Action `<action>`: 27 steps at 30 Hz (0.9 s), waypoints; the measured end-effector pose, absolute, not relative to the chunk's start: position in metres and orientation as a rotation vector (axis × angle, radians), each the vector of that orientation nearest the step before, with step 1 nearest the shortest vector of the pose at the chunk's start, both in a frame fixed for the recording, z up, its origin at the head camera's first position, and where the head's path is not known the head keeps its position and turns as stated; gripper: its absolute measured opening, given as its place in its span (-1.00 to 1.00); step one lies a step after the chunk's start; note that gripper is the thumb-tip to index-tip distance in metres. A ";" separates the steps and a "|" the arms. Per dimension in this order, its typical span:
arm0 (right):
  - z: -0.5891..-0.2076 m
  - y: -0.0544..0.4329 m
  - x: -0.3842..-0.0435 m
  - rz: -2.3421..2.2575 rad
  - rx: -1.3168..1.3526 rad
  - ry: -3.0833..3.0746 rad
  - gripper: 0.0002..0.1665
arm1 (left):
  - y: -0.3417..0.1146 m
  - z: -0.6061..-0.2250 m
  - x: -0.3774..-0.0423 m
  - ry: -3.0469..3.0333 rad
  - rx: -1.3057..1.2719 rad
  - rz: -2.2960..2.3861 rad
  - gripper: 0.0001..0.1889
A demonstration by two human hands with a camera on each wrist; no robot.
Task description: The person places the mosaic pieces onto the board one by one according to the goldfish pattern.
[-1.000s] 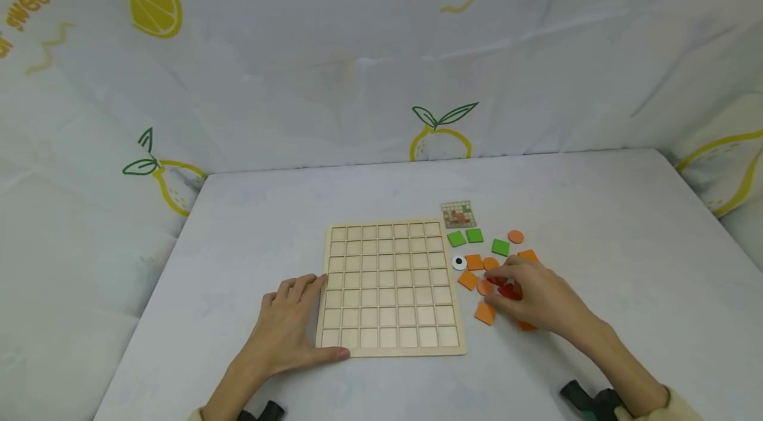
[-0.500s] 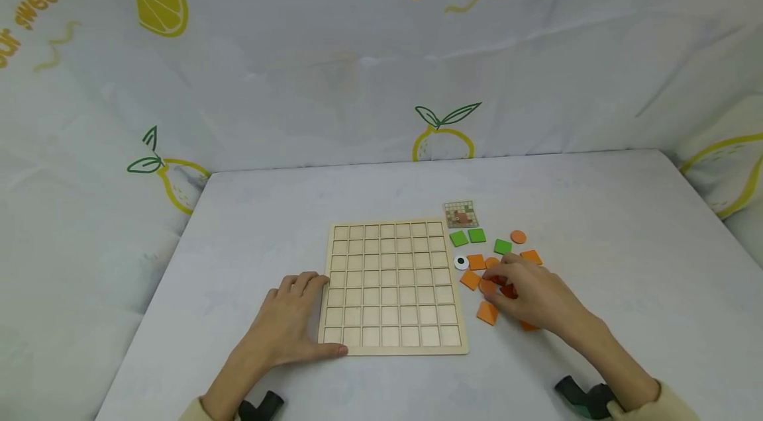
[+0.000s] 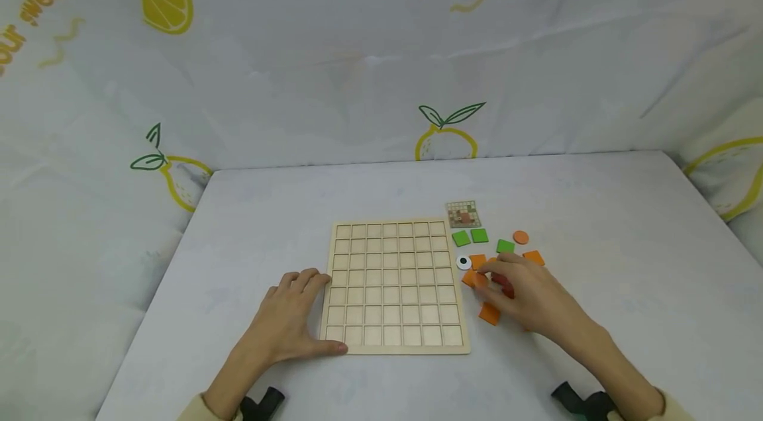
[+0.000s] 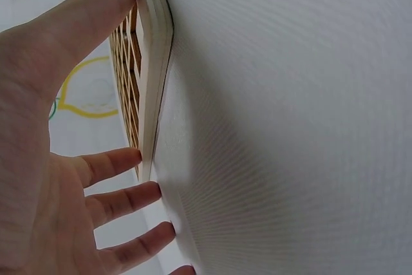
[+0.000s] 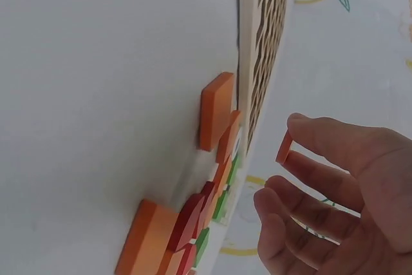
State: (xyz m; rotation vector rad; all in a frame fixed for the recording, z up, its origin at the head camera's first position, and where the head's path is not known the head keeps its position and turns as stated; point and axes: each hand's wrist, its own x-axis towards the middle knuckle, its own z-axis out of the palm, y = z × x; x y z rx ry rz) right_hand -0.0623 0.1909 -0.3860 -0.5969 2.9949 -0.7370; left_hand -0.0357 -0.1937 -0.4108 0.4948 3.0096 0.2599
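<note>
Across the tabletop (image 3: 602, 222), work barely begun, by all appearances; at centre, flat and square-on, the wooden grid board (image 3: 391, 286), with nothing seated in any cell; so no placing done there yet, and all the filling left, judging by the loose pieces (image 3: 489, 314) between two and four o'clock.

From seven o'clock, the left hand (image 3: 287, 325), braced at the board's near-left corner; fingers apart, tips at the nine o'clock edge, thumb against the edge toward seven; seemingly steadying rather than lifting. From five o'clock, the right hand (image 3: 532, 295), back uppermost, pointing toward ten over the loose pieces; thumb and index clamped on an orange piece (image 5: 284, 147), other fingers bent behind.

Just off the board's corner, between one and two o'clock, a small printed card (image 3: 463, 214), apparently a pattern guide; below it, toward two, green squares (image 3: 461, 238); partly under the right hand, red pieces (image 3: 503, 284), too covered to count; farther out past two, an orange disc (image 3: 521, 237); near the board toward half past two, a white disc (image 3: 463, 263) with a black centre; between the right fingers, apparently raised off the tabletop, that orange piece; edge-on at the wrist, so probably round, but hard to be sure.
</note>
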 end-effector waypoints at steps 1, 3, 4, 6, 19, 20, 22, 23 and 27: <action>-0.385 0.189 -0.062 -0.775 -0.613 2.989 -0.86 | -0.194 -0.411 -0.036 3.010 0.499 0.257 0.13; -0.384 0.185 -0.062 -0.827 -0.625 2.985 -0.86 | -0.193 -0.412 -0.036 3.010 0.506 0.256 0.13; -0.383 0.183 -0.062 -0.839 -0.629 2.986 -0.86 | -0.193 -0.412 -0.036 3.011 0.508 0.256 0.13; -0.383 0.178 -0.062 -0.863 -0.634 2.985 -0.84 | -0.193 -0.413 -0.035 3.015 0.509 0.251 0.13; -0.383 0.149 -0.064 -0.897 -0.697 2.954 -0.81 | -0.196 -0.417 -0.033 3.041 0.512 0.217 0.13; -0.383 0.147 -0.064 -0.904 -0.696 2.946 -0.80 | -0.197 -0.417 -0.033 3.043 0.515 0.218 0.14; -0.383 0.142 -0.064 -0.920 -0.688 2.923 -0.80 | -0.197 -0.418 -0.033 3.048 0.519 0.220 0.14; -0.383 0.139 -0.064 -0.924 -0.679 2.911 -0.80 | -0.197 -0.418 -0.033 3.051 0.524 0.224 0.13; -0.382 0.128 -0.065 -0.932 -0.680 2.874 -0.82 | -0.198 -0.418 -0.033 3.053 0.523 0.234 0.12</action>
